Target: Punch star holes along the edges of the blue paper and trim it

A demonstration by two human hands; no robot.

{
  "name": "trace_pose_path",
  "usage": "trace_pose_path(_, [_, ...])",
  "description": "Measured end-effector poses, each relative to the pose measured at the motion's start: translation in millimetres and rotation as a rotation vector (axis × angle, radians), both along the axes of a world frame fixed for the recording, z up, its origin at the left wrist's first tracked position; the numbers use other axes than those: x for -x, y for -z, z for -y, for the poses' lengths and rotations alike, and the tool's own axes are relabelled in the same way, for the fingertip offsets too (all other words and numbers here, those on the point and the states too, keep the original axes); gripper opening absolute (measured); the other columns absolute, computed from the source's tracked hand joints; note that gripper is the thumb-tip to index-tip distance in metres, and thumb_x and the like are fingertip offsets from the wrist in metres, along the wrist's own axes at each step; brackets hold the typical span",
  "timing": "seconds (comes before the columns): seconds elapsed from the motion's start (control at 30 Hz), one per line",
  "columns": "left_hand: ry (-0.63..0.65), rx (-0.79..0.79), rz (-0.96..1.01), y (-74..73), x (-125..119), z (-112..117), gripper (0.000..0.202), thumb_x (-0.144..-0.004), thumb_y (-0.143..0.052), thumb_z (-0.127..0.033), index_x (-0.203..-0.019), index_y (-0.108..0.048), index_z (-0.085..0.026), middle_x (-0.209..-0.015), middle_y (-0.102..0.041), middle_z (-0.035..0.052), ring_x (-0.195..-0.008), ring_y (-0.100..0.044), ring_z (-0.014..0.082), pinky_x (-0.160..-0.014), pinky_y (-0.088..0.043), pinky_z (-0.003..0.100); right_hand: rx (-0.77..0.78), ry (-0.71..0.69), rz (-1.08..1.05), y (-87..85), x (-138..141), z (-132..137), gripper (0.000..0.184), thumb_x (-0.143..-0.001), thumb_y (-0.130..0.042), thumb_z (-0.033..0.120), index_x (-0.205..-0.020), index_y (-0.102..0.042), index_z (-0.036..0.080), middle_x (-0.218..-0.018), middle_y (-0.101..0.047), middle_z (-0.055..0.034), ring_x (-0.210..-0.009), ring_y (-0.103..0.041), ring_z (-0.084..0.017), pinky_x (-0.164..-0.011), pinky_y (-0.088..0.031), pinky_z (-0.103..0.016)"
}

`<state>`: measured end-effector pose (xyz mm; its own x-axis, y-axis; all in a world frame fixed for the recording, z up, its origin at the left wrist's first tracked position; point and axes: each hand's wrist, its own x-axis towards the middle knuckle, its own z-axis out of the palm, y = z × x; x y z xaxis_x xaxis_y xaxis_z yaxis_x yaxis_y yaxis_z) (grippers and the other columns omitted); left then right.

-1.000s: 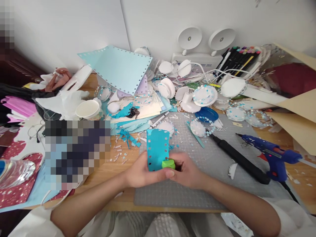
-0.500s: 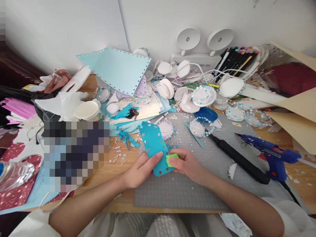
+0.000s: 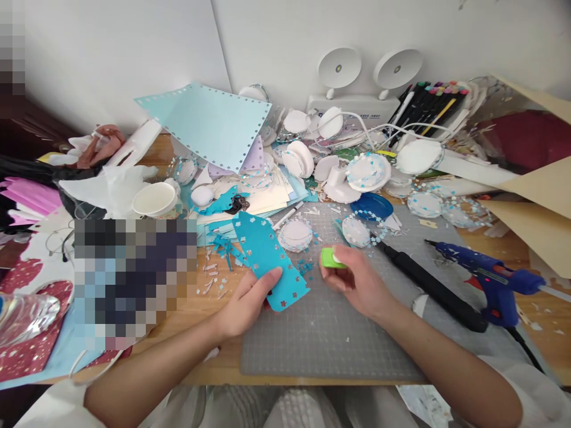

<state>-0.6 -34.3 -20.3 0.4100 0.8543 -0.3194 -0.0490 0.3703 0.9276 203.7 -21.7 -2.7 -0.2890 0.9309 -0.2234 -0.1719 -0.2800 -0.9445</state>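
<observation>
My left hand (image 3: 250, 297) pinches a strip of blue paper (image 3: 267, 255), thumb on top, with flower-shaped holes along its edges. Closed around a small green craft punch (image 3: 331, 258), my right hand (image 3: 357, 279) is apart from the paper, to its right. Small blue paper cut-outs (image 3: 305, 266) lie between the two on the grey cutting mat (image 3: 312, 345). Just beyond the strip sits a round white piece (image 3: 296, 233) ringed with tiny flowers, and a similar white disc (image 3: 355, 230) lies farther right.
A blue glue gun (image 3: 486, 273) and a black stick-like tool (image 3: 432, 288) lie on the right. White decorated discs crowd the back around a twin-headed lamp (image 3: 352, 107). A paper cup (image 3: 154, 200), paper sheets (image 3: 209, 128) and a plastic bottle (image 3: 29, 315) are to the left.
My right hand has moved the green punch off the paper's edge, to the right and slightly up. The blue strip has shifted a little left in my left hand.
</observation>
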Motion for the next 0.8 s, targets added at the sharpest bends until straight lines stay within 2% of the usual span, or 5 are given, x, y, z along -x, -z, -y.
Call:
trace_pose_path(0.2, [0.008,-0.016,0.036,-7.4,-1.4,-0.8,0.038,-0.078,-0.064,-0.048,-0.063,-0.056,-0.014,-0.06,-0.053,-0.0021,-0.053,-0.045,0.0095,-0.052,-0.043,0.021,-0.008,0.027,-0.054,-4.3,3.5,-2.2,0.015,-0.079,-0.053,0.024,-0.094,-0.054,0.02,-0.078,-0.056,0.0012,-0.053,-0.045,-0.008,-0.052,-0.035,-0.024])
trace_pose_path(0.3, [-0.033,-0.012,0.07,-9.9,-2.0,-0.4,0.032,-0.075,-0.068,-0.045,-0.07,-0.062,-0.014,-0.064,-0.059,-0.0017,-0.054,-0.049,0.0096,-0.053,-0.046,0.02,-0.178,0.042,0.201,0.8,5.5,-1.1,0.019,-0.08,-0.053,0.017,-0.098,-0.052,0.021,-0.086,-0.056,-0.0011,-0.068,-0.053,-0.013,-0.06,-0.042,-0.026])
trace_pose_path(0.5, [-0.102,0.005,0.032,-9.1,-0.5,-0.2,0.032,-0.069,-0.072,-0.041,-0.059,-0.058,-0.014,-0.056,-0.055,-0.0037,-0.05,-0.046,0.0086,-0.049,-0.042,0.019,-0.817,0.145,0.888,11.8,1.0,-6.3,0.025,-0.083,-0.049,0.007,-0.102,-0.055,0.021,-0.1,-0.06,-0.0072,-0.095,-0.053,-0.023,-0.083,-0.042,-0.038])
trace_pose_path(0.63, [-0.163,0.045,0.014,-5.5,-0.5,-1.7,0.04,-0.064,-0.075,-0.038,-0.05,-0.045,-0.016,-0.049,-0.044,-0.0064,-0.046,-0.038,0.0063,-0.046,-0.036,0.018,-0.888,0.175,1.235,14.1,-3.7,-12.4,0.035,-0.078,-0.048,0.0,-0.104,-0.059,0.019,-0.106,-0.061,-0.0094,-0.102,-0.049,-0.028,-0.086,-0.038,-0.042])
trace_pose_path(0.8, [-0.177,0.083,0.01,-13.0,-2.3,-6.1,0.031,-0.061,-0.074,-0.035,-0.058,-0.051,-0.016,-0.054,-0.05,-0.005,-0.048,-0.044,0.0084,-0.049,-0.039,0.02,-0.891,0.22,1.342,19.5,-7.2,-17.0,0.042,-0.073,-0.048,-0.001,-0.108,-0.06,0.018,-0.107,-0.06,-0.0124,-0.107,-0.046,-0.032,-0.084,-0.035,-0.044])
